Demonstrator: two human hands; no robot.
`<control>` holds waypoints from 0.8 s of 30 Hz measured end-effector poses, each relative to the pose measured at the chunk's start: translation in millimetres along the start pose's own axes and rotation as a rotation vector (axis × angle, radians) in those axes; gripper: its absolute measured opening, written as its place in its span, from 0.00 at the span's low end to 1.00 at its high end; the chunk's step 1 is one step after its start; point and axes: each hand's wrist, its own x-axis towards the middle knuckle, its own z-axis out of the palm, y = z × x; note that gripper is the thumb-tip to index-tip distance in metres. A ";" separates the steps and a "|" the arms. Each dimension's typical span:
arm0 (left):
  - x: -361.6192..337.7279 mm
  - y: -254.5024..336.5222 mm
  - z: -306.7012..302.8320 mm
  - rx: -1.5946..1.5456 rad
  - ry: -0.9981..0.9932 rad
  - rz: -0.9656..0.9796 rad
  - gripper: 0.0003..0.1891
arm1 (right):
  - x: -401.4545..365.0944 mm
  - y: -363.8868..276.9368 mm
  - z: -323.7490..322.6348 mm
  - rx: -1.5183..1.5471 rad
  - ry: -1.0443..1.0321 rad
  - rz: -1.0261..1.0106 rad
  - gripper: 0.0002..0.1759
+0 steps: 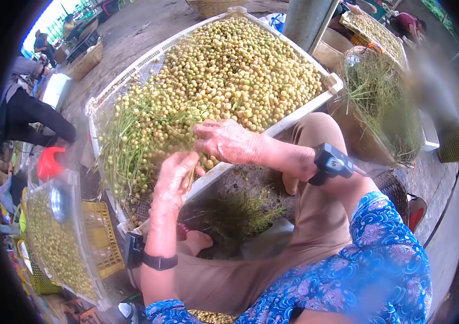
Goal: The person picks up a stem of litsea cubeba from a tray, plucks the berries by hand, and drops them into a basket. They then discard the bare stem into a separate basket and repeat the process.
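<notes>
A large white mesh tray [272,129] in front of me is heaped with small round yellow-green fruits [240,65]. Stalks with fruits still attached [132,129] lie bunched on its left side. My right hand [228,141] is over the near edge of the tray, fingers curled together among the fruits and stalks; what they pinch is hidden. Just below and to the left, my left hand [174,175] has its fingers bent round a thin stalk [190,179]. The two hands are close together but apart.
Stripped stalks [240,213] lie on the ground between my legs. More stalks fill a basket [367,86] at right, beside a metal post [310,21]. A second fruit tray [59,243] and a yellow crate [101,237] stand at left, near another person [35,116].
</notes>
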 end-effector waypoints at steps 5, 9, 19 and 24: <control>2.1 -8.2 -2.7 0.023 -0.074 -0.067 0.05 | 4.3 -4.5 -14.6 0.020 -0.136 0.028 0.10; 4.7 -15.0 -1.2 -0.009 -0.115 -0.058 0.03 | 12.9 -3.8 -9.1 0.107 0.012 0.366 0.13; 1.3 -11.6 14.6 -0.338 -0.014 -0.019 0.05 | 5.4 -31.4 -14.0 0.328 0.106 0.026 0.10; -9.0 -1.3 13.2 -0.539 0.031 0.080 0.09 | -4.0 -39.4 -21.5 0.155 0.050 -0.126 0.11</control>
